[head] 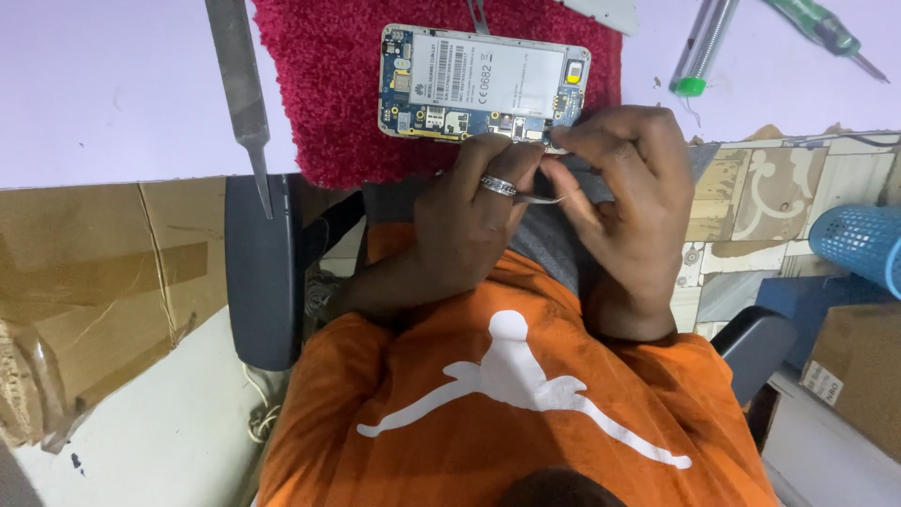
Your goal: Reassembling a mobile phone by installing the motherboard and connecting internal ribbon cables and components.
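The left hand (474, 202), with a silver ring on one finger, is curled shut around thin silver metal tweezers (544, 197) just above the middle of the frame. The right hand (624, 197) sits touching it on the right, fingers bent and pinched at the lower right corner of the opened smartphone (483, 84); whether it grips the tweezers too or a small part cannot be told. The phone, back cover off, shows a blue circuit board and a pale grey battery, and lies on a dark red fluffy mat (328, 103) at the top centre. The mat rests on a pale lilac table (103, 94). A grey metal file (242, 94) lies on the table's upper left. At upper right are a spool of solder wire with a green end (704, 47) and a green-handled screwdriver (826, 33). A blue mesh basket (863, 244) sits at the right edge.
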